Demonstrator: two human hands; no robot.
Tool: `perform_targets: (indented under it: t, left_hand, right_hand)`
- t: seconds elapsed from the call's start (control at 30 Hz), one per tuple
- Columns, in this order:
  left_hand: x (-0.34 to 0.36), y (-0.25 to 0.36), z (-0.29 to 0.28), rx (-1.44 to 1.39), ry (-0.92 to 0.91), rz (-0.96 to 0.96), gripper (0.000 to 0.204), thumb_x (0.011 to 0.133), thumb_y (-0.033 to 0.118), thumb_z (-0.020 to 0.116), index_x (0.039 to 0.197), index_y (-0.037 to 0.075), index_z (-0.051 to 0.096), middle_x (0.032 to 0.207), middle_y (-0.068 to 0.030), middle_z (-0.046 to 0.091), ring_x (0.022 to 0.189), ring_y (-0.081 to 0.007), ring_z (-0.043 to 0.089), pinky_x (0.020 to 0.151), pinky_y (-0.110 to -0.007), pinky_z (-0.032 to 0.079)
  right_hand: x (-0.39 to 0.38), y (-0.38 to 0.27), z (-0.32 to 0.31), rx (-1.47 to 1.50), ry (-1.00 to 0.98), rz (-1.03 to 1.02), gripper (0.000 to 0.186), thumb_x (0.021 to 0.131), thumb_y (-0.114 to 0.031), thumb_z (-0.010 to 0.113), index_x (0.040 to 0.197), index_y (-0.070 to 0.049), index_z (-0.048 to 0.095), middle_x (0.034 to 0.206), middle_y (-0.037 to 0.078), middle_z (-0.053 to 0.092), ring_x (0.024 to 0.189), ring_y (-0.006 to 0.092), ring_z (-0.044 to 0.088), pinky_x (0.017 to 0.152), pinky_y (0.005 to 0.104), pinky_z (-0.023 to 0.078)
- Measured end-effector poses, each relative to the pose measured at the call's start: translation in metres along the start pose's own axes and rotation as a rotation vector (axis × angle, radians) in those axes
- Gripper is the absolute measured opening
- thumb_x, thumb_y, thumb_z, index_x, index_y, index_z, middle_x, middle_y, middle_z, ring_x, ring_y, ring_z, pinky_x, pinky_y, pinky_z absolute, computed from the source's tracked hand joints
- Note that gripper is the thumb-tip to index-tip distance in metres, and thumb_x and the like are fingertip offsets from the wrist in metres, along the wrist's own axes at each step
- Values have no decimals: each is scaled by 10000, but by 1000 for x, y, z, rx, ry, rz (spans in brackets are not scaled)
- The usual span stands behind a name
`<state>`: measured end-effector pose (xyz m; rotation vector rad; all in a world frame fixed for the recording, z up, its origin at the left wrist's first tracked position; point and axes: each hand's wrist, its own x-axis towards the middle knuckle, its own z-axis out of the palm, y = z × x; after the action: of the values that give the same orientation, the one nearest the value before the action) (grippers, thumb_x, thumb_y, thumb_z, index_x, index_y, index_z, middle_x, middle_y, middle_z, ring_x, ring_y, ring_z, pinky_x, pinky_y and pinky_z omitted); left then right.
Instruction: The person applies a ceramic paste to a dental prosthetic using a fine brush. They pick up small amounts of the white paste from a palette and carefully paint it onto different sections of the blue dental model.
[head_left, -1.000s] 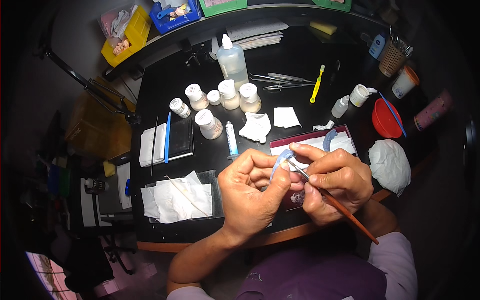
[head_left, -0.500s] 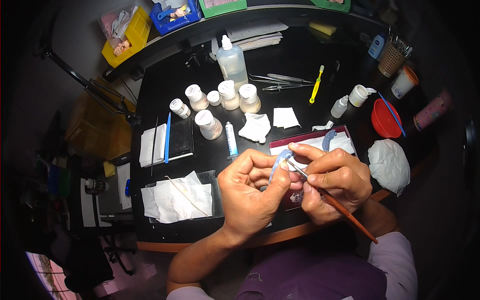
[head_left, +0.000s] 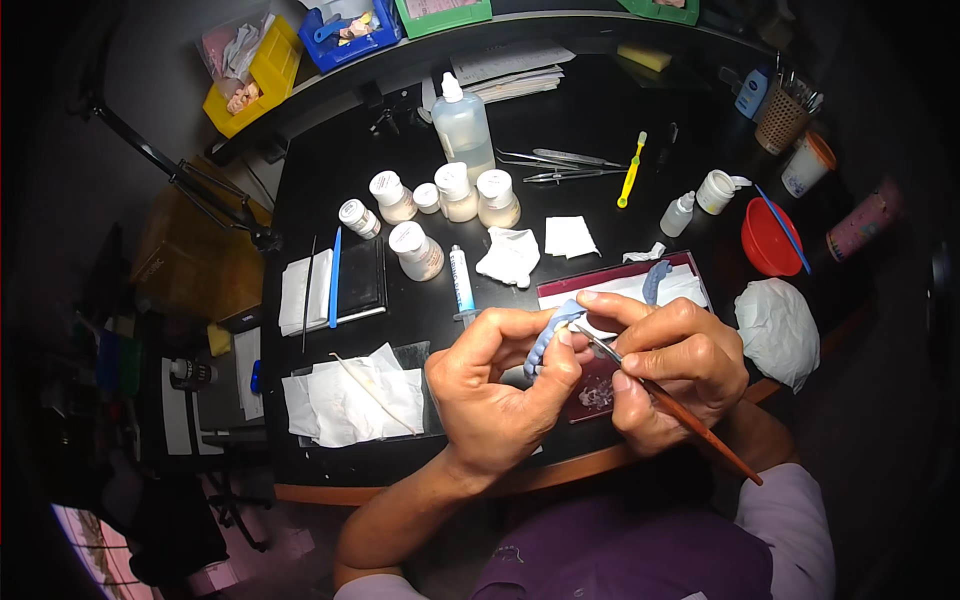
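Note:
Over the front of the desk, my left hand (head_left: 490,390) pinches a blue-grey dental model (head_left: 545,345) with a row of tooth shapes between thumb and fingers. A small pale tooth-like spot shows near its upper end. My right hand (head_left: 685,370) is closed around a slim brush (head_left: 705,432) with a reddish-brown handle and metal ferrule. The brush's tip meets the model beside my left thumb; fingers partly hide the contact. Beneath my hands lies a dark red tray (head_left: 575,408) with white paper and a second blue-grey model piece (head_left: 657,282).
Several white-capped jars (head_left: 415,250) stand left of centre, before a large clear bottle (head_left: 463,125). A syringe (head_left: 462,280) lies near my left hand. White tissues (head_left: 355,400) rest at the left. On the right are a red bowl (head_left: 768,240) and a wrapped white bundle (head_left: 777,335).
My left hand has shifted slightly left and turned the model, so more of its tooth row shows. The brush has moved slightly with my right hand; both grips persist.

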<state>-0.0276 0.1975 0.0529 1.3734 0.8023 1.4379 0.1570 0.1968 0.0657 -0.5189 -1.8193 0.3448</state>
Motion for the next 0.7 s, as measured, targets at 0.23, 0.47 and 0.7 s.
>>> perform_targets:
  t: [0.23, 0.47, 0.7]
  left_hand:
    - [0, -1, 1, 92, 20, 63, 125, 925, -7, 743, 1011, -75, 682, 903, -161, 783, 858, -189, 782, 791, -290, 634]
    - [-1, 1, 2, 91, 24, 48, 125, 925, -13, 738, 1012, -73, 672, 901, -169, 783, 852, -192, 782, 780, -288, 634]
    - [0, 0, 2, 108, 13, 64, 122, 928, -13, 734, 1008, -74, 665, 900, -171, 782, 852, -191, 782, 775, -283, 632]
  right_hand:
    - [-1, 2, 1, -28, 11, -19, 235, 758, 131, 610, 967, 27, 586, 859, 156, 627, 731, 205, 692, 939, 554, 636]
    - [0, 1, 1, -74, 12, -22, 246, 741, 124, 623, 962, 20, 592, 851, 144, 645, 747, 229, 724, 922, 520, 651]
    - [1, 0, 1, -64, 20, -23, 252, 739, 119, 627, 967, 15, 598, 849, 141, 648, 736, 221, 721, 912, 521, 654]
